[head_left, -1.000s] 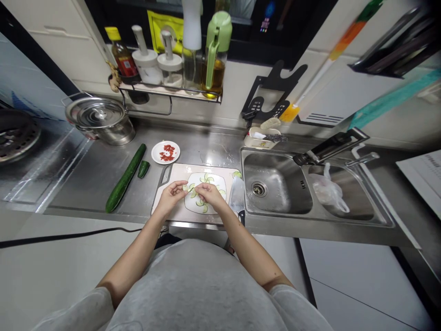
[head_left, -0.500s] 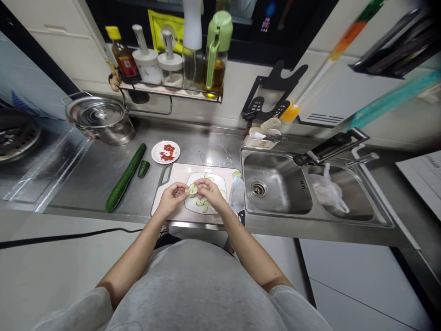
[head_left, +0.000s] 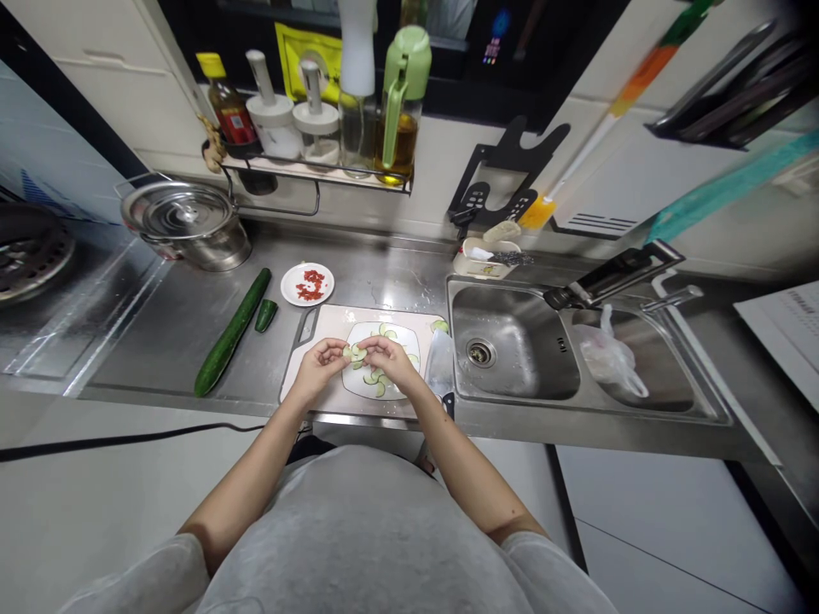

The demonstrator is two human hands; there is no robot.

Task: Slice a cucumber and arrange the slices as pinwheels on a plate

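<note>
My left hand [head_left: 322, 365] pinches a thin pale-green cucumber slice [head_left: 347, 350] between thumb and fingers. Close beside it, my right hand [head_left: 389, 356] pinches another slice [head_left: 359, 352]. Both hands are over a white plate [head_left: 366, 389] on which several curved cucumber slices [head_left: 380, 389] lie. The plate rests on a pale cutting board [head_left: 333, 317]. A kitchen knife [head_left: 439, 362] lies at the board's right edge, its black handle toward me. Near the board's upper right corner is a cucumber end piece [head_left: 440, 326].
A long cucumber [head_left: 234, 333] and a short cut piece [head_left: 266, 315] lie left of the board. Behind them stand a small plate [head_left: 289, 284] of chopped red bits and a lidded steel pot [head_left: 214, 247]. A double sink [head_left: 525, 341] is at the right, with a plastic bag [head_left: 607, 354] in it.
My fingertips have drawn slightly apart, and the slices between them now show as two separate pieces. Everything else stays in place.
</note>
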